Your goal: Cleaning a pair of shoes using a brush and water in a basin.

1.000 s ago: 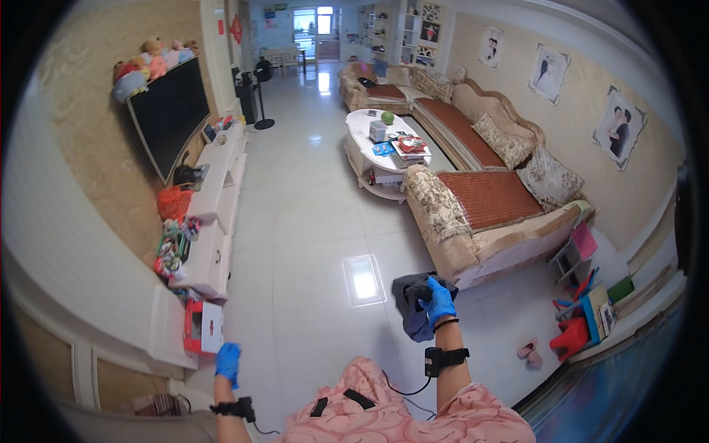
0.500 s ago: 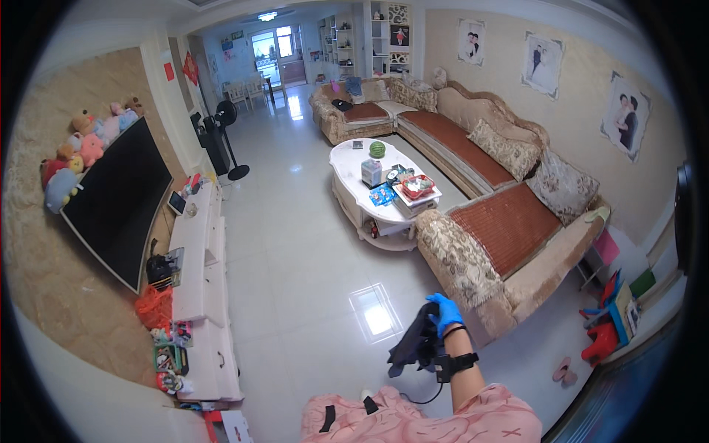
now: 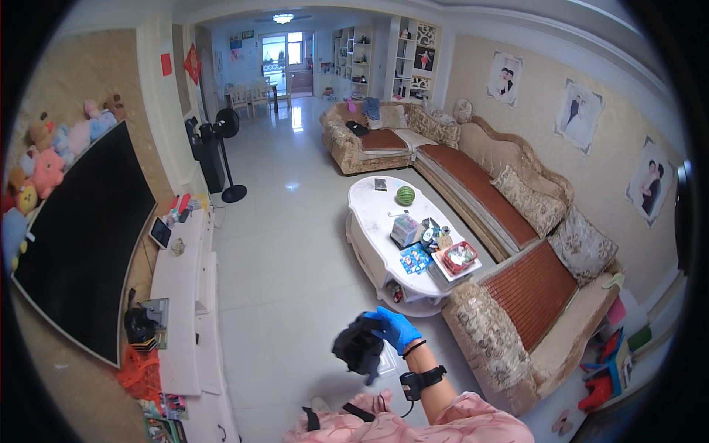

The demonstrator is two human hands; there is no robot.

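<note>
My right hand (image 3: 397,329), in a blue glove, is closed on a bunched black cloth (image 3: 360,345). The cloth hangs from my fingers above the tiled floor; its exact kind cannot be made out. A black band with a small box (image 3: 421,382) is strapped round my right wrist, and a cable runs down from it. My left hand is out of view. Ahead of the cloth stands the white oval coffee table (image 3: 374,232), bearing a watermelon (image 3: 405,196), a plastic box (image 3: 405,230), a blue packet (image 3: 416,259) and a red basket (image 3: 460,256).
A long sofa (image 3: 491,314) with brown mats and cushions lines the right side. At left, a white TV cabinet (image 3: 177,295) holds a tablet (image 3: 159,232) and an orange bag (image 3: 140,375). A black fan (image 3: 230,159) stands beyond it. Pink slippers (image 3: 562,422) lie at lower right.
My right hand has moved left and slightly upward in view with the black cloth, which is now more bunched. The coffee table and sofa appear nearer as my view has shifted.
</note>
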